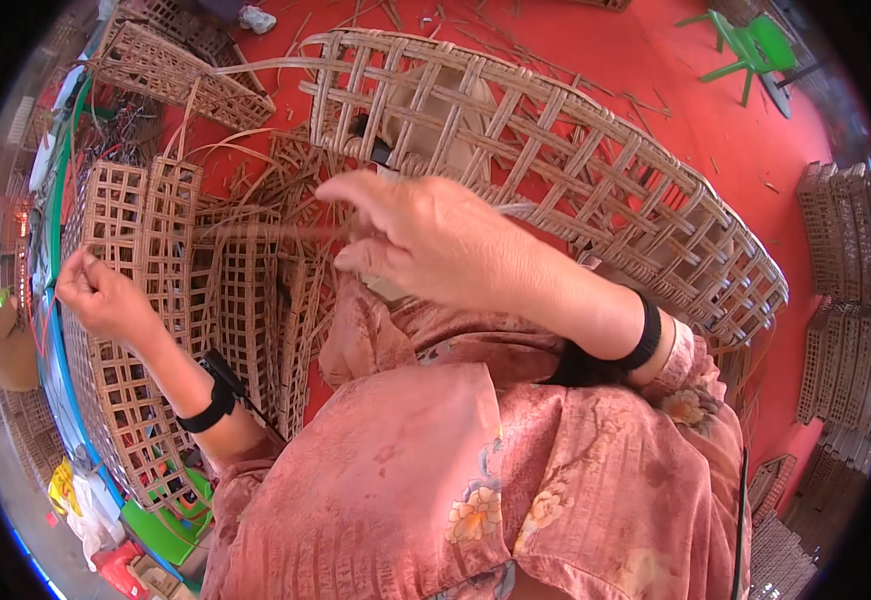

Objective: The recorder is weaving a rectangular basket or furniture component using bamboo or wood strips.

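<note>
At the left, my left hand [105, 300] is raised with its thumb and fingertips pinched together on a thin cane strip [285, 231], which is blurred by motion. The strip runs across toward my right hand [415, 235], whose index finger and thumb are spread apart around its near end. Beyond my right wrist lies a large openwork cane basket [545, 130], tilted, with a bound rim and crossing strips. My right hand overlaps its lower left edge, and I cannot tell whether they touch. Each wrist wears a black band.
Several woven lattice panels [120, 200] stand at my left, beside loose cane strips. Another woven piece [170, 75] lies at the far left. Cane scraps litter the red floor [605, 30]. A green stool [760, 48] is at far right, above stacked woven pieces [840, 240].
</note>
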### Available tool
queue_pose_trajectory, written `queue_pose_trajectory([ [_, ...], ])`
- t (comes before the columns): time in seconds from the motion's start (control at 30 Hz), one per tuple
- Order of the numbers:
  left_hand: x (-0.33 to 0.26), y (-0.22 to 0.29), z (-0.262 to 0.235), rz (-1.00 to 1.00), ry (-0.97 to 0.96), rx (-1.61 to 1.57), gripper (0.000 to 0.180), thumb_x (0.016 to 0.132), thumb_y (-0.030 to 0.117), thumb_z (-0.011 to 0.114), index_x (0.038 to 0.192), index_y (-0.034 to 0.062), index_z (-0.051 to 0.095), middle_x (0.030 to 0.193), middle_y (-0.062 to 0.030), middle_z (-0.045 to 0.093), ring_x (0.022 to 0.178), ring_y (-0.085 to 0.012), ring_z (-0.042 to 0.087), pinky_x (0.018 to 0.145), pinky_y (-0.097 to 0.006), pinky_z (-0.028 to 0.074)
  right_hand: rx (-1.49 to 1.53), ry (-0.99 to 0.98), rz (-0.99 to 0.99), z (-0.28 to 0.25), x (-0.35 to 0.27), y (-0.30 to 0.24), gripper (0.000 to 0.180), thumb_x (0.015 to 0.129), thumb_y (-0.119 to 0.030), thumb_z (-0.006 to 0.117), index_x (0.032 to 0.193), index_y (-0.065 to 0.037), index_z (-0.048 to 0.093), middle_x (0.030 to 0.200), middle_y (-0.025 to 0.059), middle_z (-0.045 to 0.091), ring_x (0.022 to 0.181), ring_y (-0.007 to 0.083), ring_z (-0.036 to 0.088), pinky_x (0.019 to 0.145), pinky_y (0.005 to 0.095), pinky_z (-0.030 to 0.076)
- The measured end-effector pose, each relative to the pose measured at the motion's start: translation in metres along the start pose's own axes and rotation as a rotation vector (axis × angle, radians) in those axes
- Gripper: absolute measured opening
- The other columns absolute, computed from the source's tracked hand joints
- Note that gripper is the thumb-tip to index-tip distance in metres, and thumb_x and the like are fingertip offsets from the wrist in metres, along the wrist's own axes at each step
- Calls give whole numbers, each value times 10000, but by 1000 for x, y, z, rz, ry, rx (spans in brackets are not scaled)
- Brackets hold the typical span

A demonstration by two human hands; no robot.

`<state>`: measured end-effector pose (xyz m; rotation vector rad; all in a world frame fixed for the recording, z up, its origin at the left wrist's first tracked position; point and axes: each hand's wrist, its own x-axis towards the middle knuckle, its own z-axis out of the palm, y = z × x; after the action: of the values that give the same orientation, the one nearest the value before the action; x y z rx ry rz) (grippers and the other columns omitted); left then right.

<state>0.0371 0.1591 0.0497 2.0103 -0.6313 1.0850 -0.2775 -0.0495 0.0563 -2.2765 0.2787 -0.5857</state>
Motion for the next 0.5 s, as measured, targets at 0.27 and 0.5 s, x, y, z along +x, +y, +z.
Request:
queue_pose_trajectory([
  [0.27,-83,140,37,308,-545,-531,125,986,110,622,1058,85,721,1004,-68,691,926,-199,668,802,-318,544,268,-371,224,-95,-83,-42,227,902,-119,662,1096,-2,655,889,131,721,716,323,701,639,381,541],
  [0.5,-150,227,54,477,-893,-811,180,862,-5,623,980,107,699,953,-83,598,779,-257,647,630,-354,527,436,-32,923,-108,-144,-59,177,952,-61,603,1086,41,658,734,106,703,589,139,679,532,277,534],
])
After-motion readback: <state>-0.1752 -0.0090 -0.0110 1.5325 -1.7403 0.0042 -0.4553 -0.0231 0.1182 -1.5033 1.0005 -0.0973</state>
